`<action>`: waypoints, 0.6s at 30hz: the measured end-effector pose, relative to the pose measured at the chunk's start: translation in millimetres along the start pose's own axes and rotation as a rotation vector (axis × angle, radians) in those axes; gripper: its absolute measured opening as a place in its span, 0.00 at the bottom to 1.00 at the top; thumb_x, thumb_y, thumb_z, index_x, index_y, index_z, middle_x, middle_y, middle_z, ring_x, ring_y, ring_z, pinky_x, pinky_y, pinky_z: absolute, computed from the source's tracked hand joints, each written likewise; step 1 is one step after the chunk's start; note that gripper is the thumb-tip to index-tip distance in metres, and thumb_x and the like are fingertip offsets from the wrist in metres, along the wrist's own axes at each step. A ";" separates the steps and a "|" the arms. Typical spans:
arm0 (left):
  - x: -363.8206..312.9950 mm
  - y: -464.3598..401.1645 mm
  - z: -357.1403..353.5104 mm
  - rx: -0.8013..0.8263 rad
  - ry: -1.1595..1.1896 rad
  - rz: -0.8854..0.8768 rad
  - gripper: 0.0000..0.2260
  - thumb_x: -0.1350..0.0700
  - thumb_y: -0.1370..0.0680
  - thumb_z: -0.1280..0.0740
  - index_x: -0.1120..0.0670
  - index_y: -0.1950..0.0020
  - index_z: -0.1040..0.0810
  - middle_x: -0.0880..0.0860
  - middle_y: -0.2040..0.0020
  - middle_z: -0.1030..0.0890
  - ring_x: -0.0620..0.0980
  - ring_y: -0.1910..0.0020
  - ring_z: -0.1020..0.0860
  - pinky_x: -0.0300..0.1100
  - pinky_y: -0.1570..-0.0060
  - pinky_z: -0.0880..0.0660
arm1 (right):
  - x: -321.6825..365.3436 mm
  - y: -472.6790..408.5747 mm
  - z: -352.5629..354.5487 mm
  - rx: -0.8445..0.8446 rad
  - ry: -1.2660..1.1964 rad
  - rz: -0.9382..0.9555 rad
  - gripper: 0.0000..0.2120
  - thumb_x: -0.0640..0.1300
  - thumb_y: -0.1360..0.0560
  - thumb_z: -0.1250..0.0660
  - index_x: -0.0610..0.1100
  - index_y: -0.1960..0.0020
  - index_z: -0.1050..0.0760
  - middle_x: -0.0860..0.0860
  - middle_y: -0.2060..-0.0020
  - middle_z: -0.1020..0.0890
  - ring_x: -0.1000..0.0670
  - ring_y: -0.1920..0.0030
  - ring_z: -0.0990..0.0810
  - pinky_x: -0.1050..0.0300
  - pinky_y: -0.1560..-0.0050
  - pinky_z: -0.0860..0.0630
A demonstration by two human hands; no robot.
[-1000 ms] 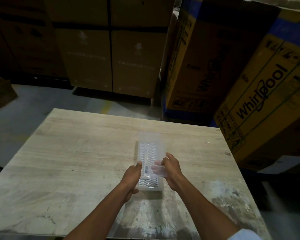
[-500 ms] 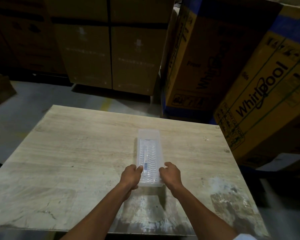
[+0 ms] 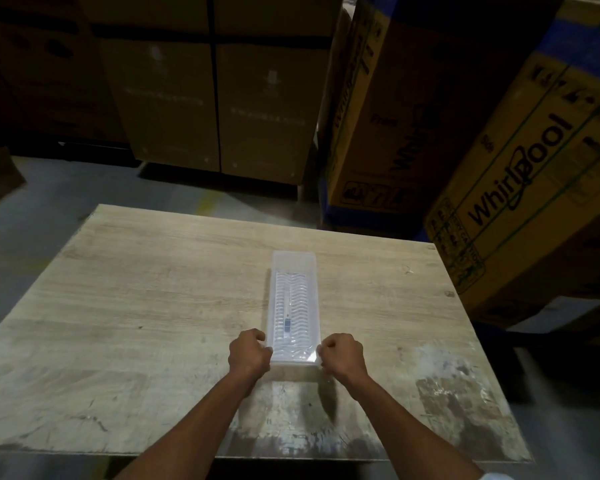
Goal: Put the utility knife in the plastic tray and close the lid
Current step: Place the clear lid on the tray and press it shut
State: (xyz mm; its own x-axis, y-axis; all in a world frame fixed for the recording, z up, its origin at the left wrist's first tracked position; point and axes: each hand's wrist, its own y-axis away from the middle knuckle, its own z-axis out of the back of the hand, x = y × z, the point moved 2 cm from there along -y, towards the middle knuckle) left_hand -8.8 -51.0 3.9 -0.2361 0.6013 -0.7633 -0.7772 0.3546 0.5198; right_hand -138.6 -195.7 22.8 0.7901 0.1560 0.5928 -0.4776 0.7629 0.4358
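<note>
A long clear plastic tray (image 3: pixel 293 268) lies lengthwise on the wooden table (image 3: pixel 146 306), its clear lid flat on top. Through the lid I see the slim utility knife (image 3: pixel 287 318) with a small blue slider, lying along the tray's left half on a wavy-ribbed floor. My left hand (image 3: pixel 250 351) curls against the tray's near left corner, fingers closed on the edge. My right hand (image 3: pixel 342 353) presses the near right corner the same way. Both fists flank the tray's near end.
Large cardboard appliance boxes (image 3: pixel 520 174) lean close to the table's right and far side. Darker stacked boxes (image 3: pixel 215 98) stand behind across a strip of grey floor (image 3: pixel 49 206). The table's near right surface is stained and worn (image 3: pixel 447 393).
The lid came down flat over the tray. My hands slid from the middle of the tray to its near corners, and the tray now sits squarer on the table.
</note>
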 end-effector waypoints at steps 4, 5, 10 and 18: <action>0.2 3.2 2.5 -0.020 0.065 0.014 0.12 0.68 0.28 0.29 0.58 0.46 0.19 0.61 0.56 0.17 0.58 0.67 0.15 0.55 0.58 0.15 | -16.7 -12.1 -5.8 0.005 -0.117 -0.033 0.07 0.43 0.30 0.29 0.47 0.66 0.17 0.46 0.66 0.13 0.44 0.63 0.13 0.44 0.54 0.14; 1.2 2.4 2.5 -0.023 0.076 0.019 0.11 0.68 0.28 0.29 0.59 0.48 0.19 0.61 0.57 0.16 0.58 0.68 0.16 0.56 0.58 0.15 | -13.4 -6.2 -3.1 -0.004 -0.137 -0.044 0.06 0.44 0.30 0.28 0.47 0.65 0.17 0.45 0.66 0.13 0.44 0.65 0.13 0.44 0.55 0.14; 2.4 2.2 4.4 -0.049 0.155 0.078 0.08 0.70 0.30 0.27 0.58 0.58 0.19 0.64 0.59 0.17 0.56 0.72 0.20 0.58 0.59 0.15 | -8.3 6.3 0.9 -0.010 -0.293 -0.113 0.06 0.37 0.24 0.27 0.38 0.60 0.17 0.41 0.66 0.14 0.41 0.67 0.12 0.46 0.58 0.14; 4.5 -2.4 4.2 -0.017 0.214 0.137 0.07 0.71 0.30 0.27 0.61 0.56 0.18 0.63 0.62 0.18 0.52 0.74 0.22 0.43 0.71 0.18 | -10.3 1.9 -6.0 -0.042 -0.305 -0.147 0.04 0.35 0.25 0.27 0.39 0.59 0.17 0.41 0.64 0.14 0.42 0.69 0.13 0.45 0.57 0.14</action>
State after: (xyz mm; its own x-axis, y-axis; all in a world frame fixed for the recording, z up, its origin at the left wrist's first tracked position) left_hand -5.5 -46.2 0.8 -0.4566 0.4771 -0.7509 -0.7389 0.2668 0.6188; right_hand -145.3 -192.1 13.4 0.6948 -0.1477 0.7038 -0.3458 0.7895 0.5071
